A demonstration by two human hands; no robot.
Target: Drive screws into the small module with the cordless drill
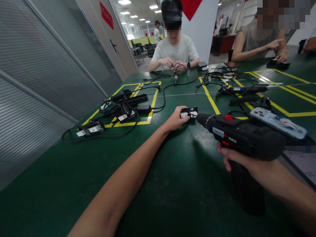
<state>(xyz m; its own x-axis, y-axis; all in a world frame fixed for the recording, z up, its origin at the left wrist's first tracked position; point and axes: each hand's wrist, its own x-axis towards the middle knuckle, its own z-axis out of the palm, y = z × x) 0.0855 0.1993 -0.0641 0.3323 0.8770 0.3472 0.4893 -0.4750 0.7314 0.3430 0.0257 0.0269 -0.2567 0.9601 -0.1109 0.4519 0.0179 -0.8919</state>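
My right hand is wrapped around the grip of a black cordless drill with red switches. The drill's chuck points left, toward a small black casing with a white part inside on the green table. My left hand grips that casing at its left end, thumb in front and fingers behind. In this view the drill's tip overlaps the casing's right side; whether they touch I cannot tell.
Black devices and cables lie in a yellow-taped area at left. More cables, a black rod-shaped tool and a phone in a patterned case lie at right. A person sits opposite; another person sits at far right.
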